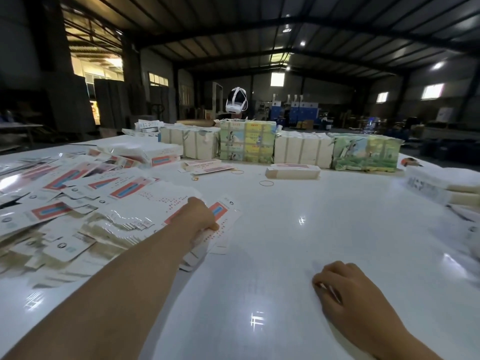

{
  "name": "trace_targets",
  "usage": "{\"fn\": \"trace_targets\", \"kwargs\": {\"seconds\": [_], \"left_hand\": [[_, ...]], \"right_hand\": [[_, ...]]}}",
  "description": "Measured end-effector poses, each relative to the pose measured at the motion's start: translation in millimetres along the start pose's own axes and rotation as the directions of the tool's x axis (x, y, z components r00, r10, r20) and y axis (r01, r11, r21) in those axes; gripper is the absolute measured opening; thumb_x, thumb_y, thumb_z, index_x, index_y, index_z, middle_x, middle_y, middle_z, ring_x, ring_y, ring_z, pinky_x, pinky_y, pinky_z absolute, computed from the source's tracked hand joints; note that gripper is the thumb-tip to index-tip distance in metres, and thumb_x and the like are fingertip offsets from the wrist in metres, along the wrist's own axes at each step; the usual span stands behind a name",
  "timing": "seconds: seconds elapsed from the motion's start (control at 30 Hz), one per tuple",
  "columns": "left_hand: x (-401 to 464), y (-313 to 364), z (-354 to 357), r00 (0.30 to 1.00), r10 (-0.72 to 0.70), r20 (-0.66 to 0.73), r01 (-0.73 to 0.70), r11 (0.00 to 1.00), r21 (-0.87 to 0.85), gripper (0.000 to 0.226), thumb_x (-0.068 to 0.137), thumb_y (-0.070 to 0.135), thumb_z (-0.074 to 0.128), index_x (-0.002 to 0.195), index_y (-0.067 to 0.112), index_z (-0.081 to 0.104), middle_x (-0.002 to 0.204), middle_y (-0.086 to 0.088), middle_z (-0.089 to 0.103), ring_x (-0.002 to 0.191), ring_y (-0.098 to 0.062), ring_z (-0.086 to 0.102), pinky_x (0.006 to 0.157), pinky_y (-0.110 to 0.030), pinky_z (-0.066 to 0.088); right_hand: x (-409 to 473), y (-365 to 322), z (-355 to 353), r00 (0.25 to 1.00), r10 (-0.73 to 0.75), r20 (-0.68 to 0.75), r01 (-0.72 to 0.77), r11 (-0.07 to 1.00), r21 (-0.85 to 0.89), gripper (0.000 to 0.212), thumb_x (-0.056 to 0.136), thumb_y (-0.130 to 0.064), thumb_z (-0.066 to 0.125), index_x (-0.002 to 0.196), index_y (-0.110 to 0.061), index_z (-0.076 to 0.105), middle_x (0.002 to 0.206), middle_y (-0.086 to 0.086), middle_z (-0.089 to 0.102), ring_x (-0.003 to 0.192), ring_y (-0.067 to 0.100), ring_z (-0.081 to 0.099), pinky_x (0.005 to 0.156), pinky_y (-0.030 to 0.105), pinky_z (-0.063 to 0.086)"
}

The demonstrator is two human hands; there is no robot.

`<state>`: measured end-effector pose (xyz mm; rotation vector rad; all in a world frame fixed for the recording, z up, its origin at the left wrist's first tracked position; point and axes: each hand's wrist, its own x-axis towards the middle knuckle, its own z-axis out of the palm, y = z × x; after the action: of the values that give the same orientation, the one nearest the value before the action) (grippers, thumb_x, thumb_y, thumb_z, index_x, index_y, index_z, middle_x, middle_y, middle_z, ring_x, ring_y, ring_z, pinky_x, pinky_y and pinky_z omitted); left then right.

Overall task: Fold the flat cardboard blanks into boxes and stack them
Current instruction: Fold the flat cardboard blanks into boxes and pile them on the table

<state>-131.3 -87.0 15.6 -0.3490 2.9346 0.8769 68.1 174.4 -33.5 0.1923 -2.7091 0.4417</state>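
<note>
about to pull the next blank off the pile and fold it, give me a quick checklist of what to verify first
1. Left hand has a blank: ok, its thumb and fingers pinch the flat blanks at the pile's right edge.
2. Only one blank pinched: cannot tell, several overlap under the hand.
3. Right hand free to help: ok, it rests loosely curled on the table, holding nothing that shows.
4. Folding space in front: ok, the white tabletop between the hands is bare.
5. Rubber bands out of the way: ok, they lie farther back.
6. A stack to add to: ok, a folded stack sits ahead.
</note>
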Motion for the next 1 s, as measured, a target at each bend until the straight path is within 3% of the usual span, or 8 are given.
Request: {"fn": "trace_targets", "kwargs": {"seconds": [0.2,0.27,0.37,0.43,0.57,0.7,0.77,1.0], "left_hand": [[-42.4,31.0,3.5,0.956,0.292,-0.038,-0.294,0.936,-0.195,0.030,0.088,0.019,0.061,0.117,0.023,0.052,0.087,0.005,0.054,0.076,-0.011,0.057,0.057,-0.024,0.046],[-69.9,41.4,11.4,0.898,0.438,0.031,-0.416,0.872,-0.256,0.023,0.091,0.023,0.060,0.114,0.027,0.058,0.089,0.005,0.060,0.071,-0.009,0.061,0.054,-0.021,0.043],[-111.1,44.6,30.5,0.792,0.582,0.184,-0.508,0.795,-0.330,0.013,0.092,0.027,0.059,0.101,0.036,0.058,0.083,0.007,0.066,0.063,-0.002,0.067,0.049,-0.013,0.047],[-129.9,40.8,45.0,0.741,0.630,0.233,-0.549,0.768,-0.330,0.011,0.093,0.030,0.056,0.100,0.039,0.058,0.082,0.007,0.070,0.067,-0.003,0.069,0.051,-0.015,0.051],[-149.0,30.1,65.6,0.688,0.711,0.145,-0.679,0.701,-0.218,0.010,0.094,0.042,0.050,0.099,0.045,0.058,0.086,0.014,0.069,0.072,-0.003,0.068,0.067,-0.028,0.058],[-165.9,31.2,73.3,0.629,0.764,0.146,-0.777,0.606,0.171,0.090,0.066,0.082,0.042,0.140,0.031,0.034,0.112,0.015,0.047,0.095,-0.007,0.052,0.080,-0.025,0.050],[-172.6,34.3,77.6,0.605,0.780,0.157,-0.781,0.545,0.304,0.105,0.062,0.086,0.046,0.146,0.029,0.017,0.112,0.014,0.039,0.099,-0.007,0.044,0.081,-0.023,0.047],[-170.3,35.7,69.5,0.650,0.730,0.213,-0.747,0.665,-0.002,0.077,0.062,0.066,0.071,0.125,0.045,0.032,0.098,0.024,0.042,0.084,-0.009,0.057,0.059,-0.012,0.048]], "right_hand": [[5.0,4.8,4.5,0.997,0.031,0.072,-0.030,1.000,-0.005,0.023,0.097,-0.031,0.046,0.108,-0.030,0.065,0.106,-0.015,0.054,0.100,0.007,0.046,0.084,0.019,0.036],[7.1,2.2,-0.8,0.981,0.183,0.067,-0.195,0.932,0.306,0.021,0.098,-0.027,0.046,0.103,-0.028,0.067,0.104,-0.009,0.060,0.097,0.010,0.053,0.079,0.016,0.039],[11.5,6.6,-19.6,0.831,0.502,0.239,-0.372,0.181,0.911,0.032,0.099,-0.035,0.045,0.090,-0.016,0.069,0.081,0.009,0.068,0.066,0.019,0.063,0.053,0.024,0.048],[10.2,16.3,-28.2,0.766,0.544,0.343,-0.379,-0.050,0.924,0.036,0.099,-0.038,0.045,0.087,-0.010,0.065,0.065,0.012,0.066,0.049,0.019,0.059,0.042,0.024,0.042],[5.0,18.8,-27.9,0.771,0.554,0.313,-0.423,0.079,0.902,0.019,0.090,-0.011,0.056,0.072,-0.009,0.054,0.056,0.009,0.063,0.040,0.019,0.049,0.041,0.022,0.031],[2.6,13.5,-28.6,0.802,0.537,0.261,-0.373,0.109,0.922,0.014,0.092,-0.002,0.054,0.078,-0.004,0.056,0.052,0.007,0.064,0.037,0.016,0.052,0.035,0.019,0.037],[0.2,10.5,-29.8,0.823,0.506,0.256,-0.362,0.121,0.924,0.013,0.092,-0.003,0.054,0.080,-0.002,0.058,0.056,0.008,0.066,0.039,0.017,0.053,0.037,0.021,0.041],[-4.9,5.3,-34.8,0.877,0.455,0.155,-0.259,0.175,0.950,0.036,0.099,-0.038,0.044,0.097,-0.010,0.068,0.085,0.012,0.069,0.060,0.017,0.061,0.051,0.025,0.048]]}}
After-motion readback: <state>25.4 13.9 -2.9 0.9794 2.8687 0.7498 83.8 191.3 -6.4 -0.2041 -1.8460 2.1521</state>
